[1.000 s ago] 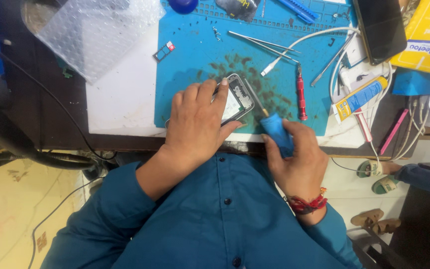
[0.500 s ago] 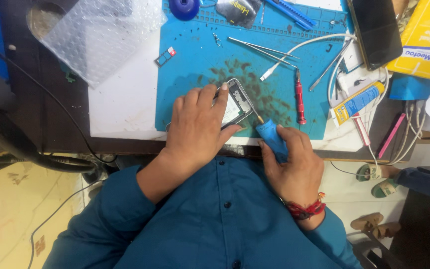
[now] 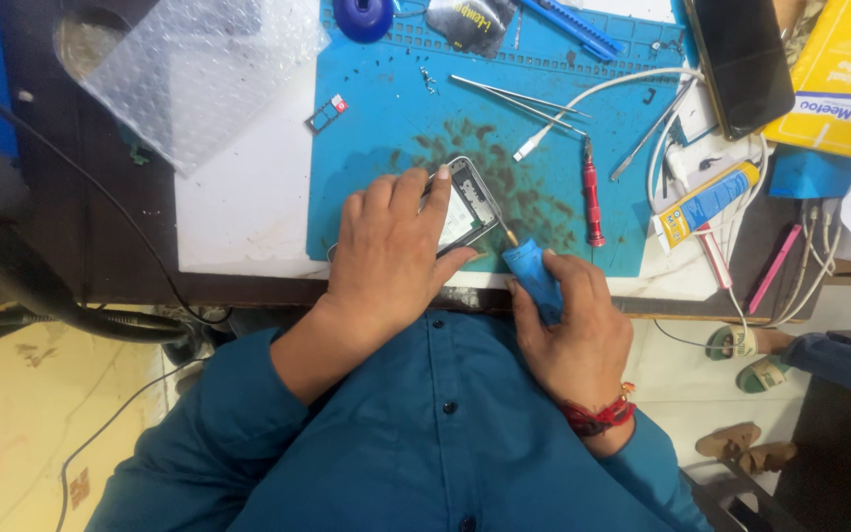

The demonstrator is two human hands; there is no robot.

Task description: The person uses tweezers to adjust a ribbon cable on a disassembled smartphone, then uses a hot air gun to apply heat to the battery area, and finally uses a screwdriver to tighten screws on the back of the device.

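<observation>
- Cluttered repair worktop (image 3: 238, 207), white top with a blue work mat (image 3: 386, 158) laid over it, dark stains on the mat near the middle.
- Left hand (image 3: 391, 246) lies flat over an opened phone frame (image 3: 467, 205), fingers spread and pressed down on it, thumb along its lower edge; grip is clamped on the frame, pinning it to the mat.
- Right hand (image 3: 573, 330) is wrapped tight round a blue-handled screwdriver (image 3: 532, 276), grip closed on the handle; the thin tip points up-left and meets the frame's lower right corner.
- Phone frame sits on the mat near its front edge, tilted, mostly hidden under the left hand; inner parts too small to tell.
- Just right of the tip: red precision screwdriver (image 3: 591, 192) lying upright on the mat.
- Above that: metal tweezers (image 3: 514, 99), white cable (image 3: 593, 99) crossing them, loose tiny screws scattered on the mat.
- Further out: small card tray (image 3: 325, 114), bubble wrap (image 3: 199, 74) top left, dark phone (image 3: 741, 59) top right, blue-and-yellow glue tube (image 3: 706, 202), yellow box (image 3: 844, 74).
- Risk, as a judgement: tip could slip off the corner and gouge the board or jab the left thumb, which sits close to it; cause would be too much push at a slant.
- Risk: frame lies near the mat's front edge, so a shove could slide it off; a freed screw could be lost among the loose ones.
</observation>
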